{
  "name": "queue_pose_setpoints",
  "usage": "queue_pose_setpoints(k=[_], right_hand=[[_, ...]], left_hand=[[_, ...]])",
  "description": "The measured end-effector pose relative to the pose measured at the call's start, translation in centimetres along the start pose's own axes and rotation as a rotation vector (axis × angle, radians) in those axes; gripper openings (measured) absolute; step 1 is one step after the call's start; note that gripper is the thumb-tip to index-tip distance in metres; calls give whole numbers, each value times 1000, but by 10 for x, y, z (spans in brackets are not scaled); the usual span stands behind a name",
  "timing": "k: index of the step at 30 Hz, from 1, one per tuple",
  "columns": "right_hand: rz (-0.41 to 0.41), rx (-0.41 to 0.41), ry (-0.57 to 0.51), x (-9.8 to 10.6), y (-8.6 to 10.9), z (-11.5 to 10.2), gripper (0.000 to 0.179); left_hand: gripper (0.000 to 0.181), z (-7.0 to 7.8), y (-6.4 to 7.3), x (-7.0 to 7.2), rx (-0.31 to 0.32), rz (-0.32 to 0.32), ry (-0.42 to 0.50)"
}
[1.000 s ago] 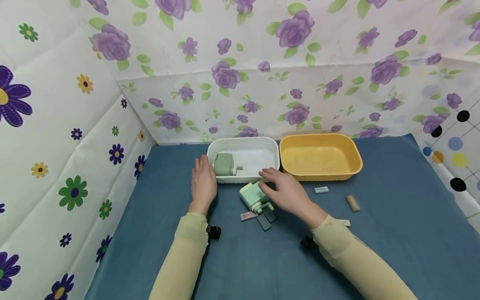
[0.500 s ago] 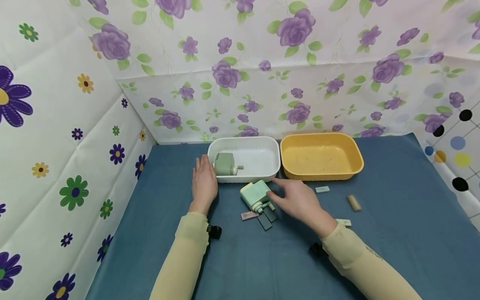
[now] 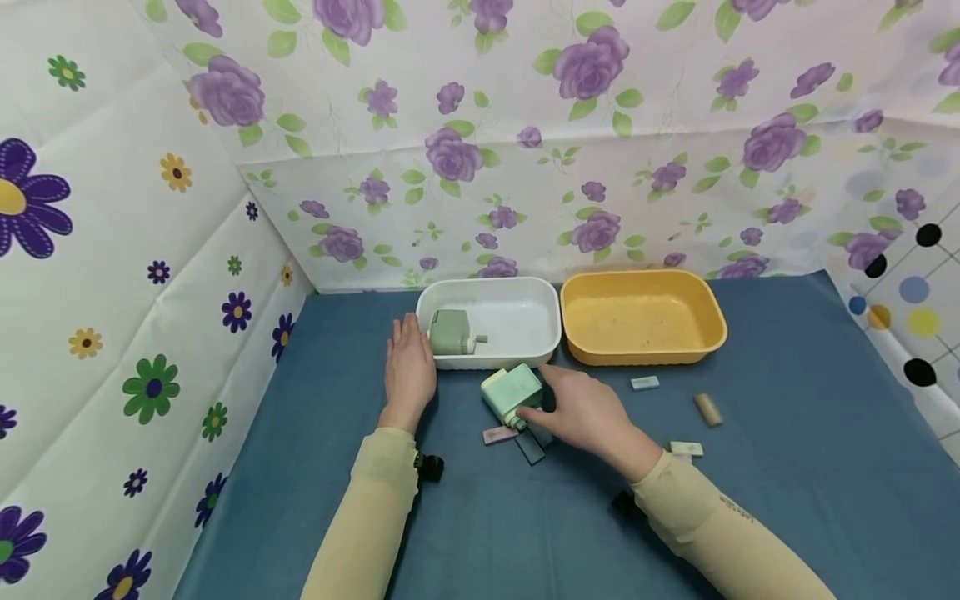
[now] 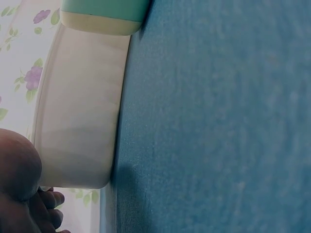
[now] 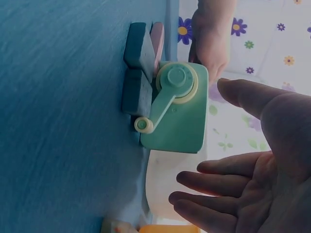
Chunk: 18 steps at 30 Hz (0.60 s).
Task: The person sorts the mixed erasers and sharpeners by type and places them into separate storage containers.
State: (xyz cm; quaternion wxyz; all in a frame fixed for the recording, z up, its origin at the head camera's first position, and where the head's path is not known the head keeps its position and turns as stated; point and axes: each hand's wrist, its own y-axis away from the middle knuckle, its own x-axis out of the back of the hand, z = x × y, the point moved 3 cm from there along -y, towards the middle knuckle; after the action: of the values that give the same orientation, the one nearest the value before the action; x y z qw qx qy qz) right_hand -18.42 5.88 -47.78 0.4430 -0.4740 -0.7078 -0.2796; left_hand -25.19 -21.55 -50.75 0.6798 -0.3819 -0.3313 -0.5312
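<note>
A mint-green hand-crank pencil sharpener [image 3: 512,394] lies on the blue cloth in front of the white tray [image 3: 517,362]. My right hand [image 3: 588,411] is spread beside it, thumb near its crank end and fingers by its far right side. In the right wrist view the crank handle [image 5: 163,108] faces the camera, with a gap between the sharpener and my straight fingers [image 5: 214,184]. My left hand [image 3: 409,367] rests with straight fingers against the white tray's left end. Inside that tray is a sage-green pencil sharpener [image 3: 450,332].
A yellow tray [image 3: 645,357] stands right of the white one. Dark eraser-like blocks [image 3: 530,448] and a pink block [image 3: 499,435] lie by the mint sharpener. Farther right are a small pale block [image 3: 645,382], a tan piece [image 3: 707,409] and another pale block [image 3: 686,448].
My right hand first drew back to the right from above the mint sharpener, then came lower beside it, its thumb reaching to the crank end. The left hand has stayed at the white tray.
</note>
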Motion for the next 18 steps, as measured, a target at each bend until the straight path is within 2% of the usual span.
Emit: queue_pose_setpoints(k=[9,13,18], right_hand=[[7,0,28,-7,-4,-9,78],[10,-43,16,-9,-5,-12,75],[-19,-104,34,-12,-6,-17,87]], left_hand=[[54,0,1,0,5,8,16],[53,0,1,-1,3,4,20],[53,1,0,-1,6,2,15]])
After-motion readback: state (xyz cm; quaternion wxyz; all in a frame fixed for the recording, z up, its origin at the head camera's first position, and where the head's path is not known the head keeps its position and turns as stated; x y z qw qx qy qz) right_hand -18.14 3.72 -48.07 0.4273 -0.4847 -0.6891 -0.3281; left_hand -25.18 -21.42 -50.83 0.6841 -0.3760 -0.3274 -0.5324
